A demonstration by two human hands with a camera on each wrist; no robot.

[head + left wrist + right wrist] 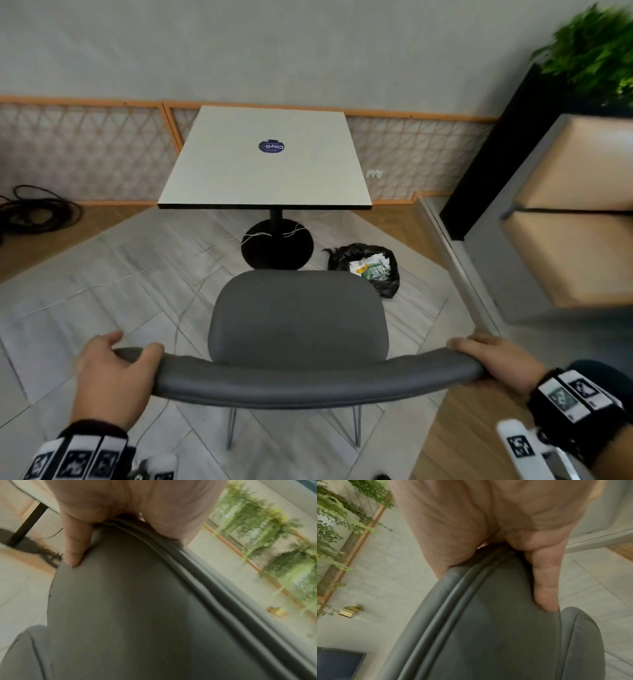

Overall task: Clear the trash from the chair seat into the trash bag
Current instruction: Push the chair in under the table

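We see open floor (102, 274) left of the chair (298, 318); the table base (277, 245) and trash bag (366, 269) crowd its front-right corner.

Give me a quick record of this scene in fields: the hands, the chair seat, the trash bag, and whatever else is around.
left hand: grips left end of chair backrest
right hand: grips right end of backrest
chair seat: grey, no trash visible on it
trash bag: black, open, on floor right of the chair, trash inside
table: white, beyond the chair, blue round sticker on top
cables: coiled on floor, far left
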